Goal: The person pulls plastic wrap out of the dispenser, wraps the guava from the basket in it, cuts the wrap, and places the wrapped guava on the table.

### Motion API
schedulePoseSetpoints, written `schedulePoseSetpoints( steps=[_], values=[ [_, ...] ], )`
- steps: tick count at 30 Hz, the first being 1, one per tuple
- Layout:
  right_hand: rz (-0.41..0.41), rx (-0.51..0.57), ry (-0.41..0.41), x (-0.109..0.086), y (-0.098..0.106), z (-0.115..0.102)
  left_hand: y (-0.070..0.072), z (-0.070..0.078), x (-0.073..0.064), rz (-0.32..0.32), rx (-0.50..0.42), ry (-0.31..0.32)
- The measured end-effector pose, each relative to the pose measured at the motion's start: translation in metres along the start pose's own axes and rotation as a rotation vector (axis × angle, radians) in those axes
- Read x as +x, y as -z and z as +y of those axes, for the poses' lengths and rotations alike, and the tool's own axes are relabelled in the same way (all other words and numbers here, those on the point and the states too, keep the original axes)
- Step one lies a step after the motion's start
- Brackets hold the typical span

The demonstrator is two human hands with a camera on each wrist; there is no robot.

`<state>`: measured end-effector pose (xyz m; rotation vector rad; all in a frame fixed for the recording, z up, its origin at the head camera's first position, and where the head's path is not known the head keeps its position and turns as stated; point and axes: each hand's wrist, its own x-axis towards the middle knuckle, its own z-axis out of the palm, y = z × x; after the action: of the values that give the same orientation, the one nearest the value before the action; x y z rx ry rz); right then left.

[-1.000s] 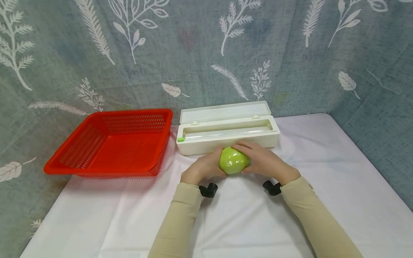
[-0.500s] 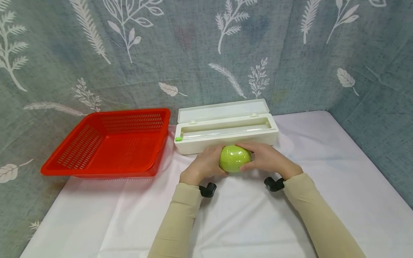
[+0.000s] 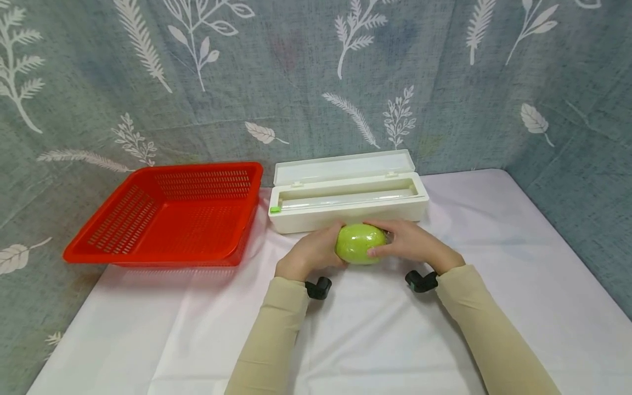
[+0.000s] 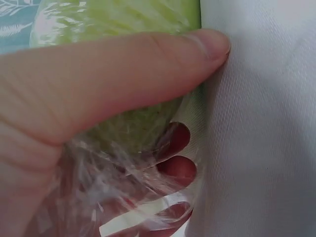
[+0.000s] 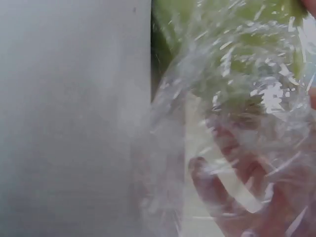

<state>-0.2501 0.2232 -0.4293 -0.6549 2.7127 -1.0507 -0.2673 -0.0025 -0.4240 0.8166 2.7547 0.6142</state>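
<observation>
A smooth green fruit [image 3: 359,244], its kind not clear, is wrapped in shiny cling film and sits low over the white tablecloth. My left hand [image 3: 313,252] grips its left end; the left wrist view has the thumb [image 4: 148,64] lying across the fruit and the other fingers curled behind it. At the right end my right hand [image 3: 415,242] holds it, thumb in front and fingers behind. Loose, crumpled cling film [image 5: 247,94] bunches around that end in the right wrist view, with fingers showing through it.
Right behind the hands stands a white cling film box [image 3: 345,216], lid [image 3: 345,167] raised, a film roll [image 3: 350,200] inside and a green slider [image 3: 275,209] at its left. A red plastic basket [image 3: 197,219] is to the left. Patterned grey-blue cloth hangs behind.
Both hands keep hold of the wrapped fruit. My right hand has shifted slightly right along it, and more of the fruit's front shows now. The box and basket stay put.
</observation>
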Motion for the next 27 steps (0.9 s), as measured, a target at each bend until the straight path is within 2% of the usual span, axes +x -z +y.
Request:
schedulePoseSetpoints(
  steps=[4, 8, 14, 18, 22, 27],
  values=[
    [-0.012, 0.030, -0.022, 0.001, -0.001, 0.002, 0.002, 0.001, -0.003, -0.015, -0.005, 0.048],
    [-0.002, 0.032, -0.056, 0.001, -0.003, 0.004, 0.003, 0.001, -0.005, -0.016, 0.006, 0.066],
    [0.014, 0.036, -0.129, 0.002, -0.005, 0.003, 0.003, -0.001, -0.003, -0.014, 0.059, 0.066],
    [0.054, -0.003, -0.146, 0.003, -0.007, 0.001, 0.003, -0.002, -0.002, -0.032, 0.050, 0.056],
    [0.084, -0.041, -0.092, 0.003, -0.006, -0.002, 0.003, -0.005, -0.001, -0.054, 0.015, 0.047],
    [0.095, -0.067, 0.046, 0.001, 0.001, -0.008, 0.004, -0.009, -0.001, -0.095, -0.050, 0.059]
  ],
)
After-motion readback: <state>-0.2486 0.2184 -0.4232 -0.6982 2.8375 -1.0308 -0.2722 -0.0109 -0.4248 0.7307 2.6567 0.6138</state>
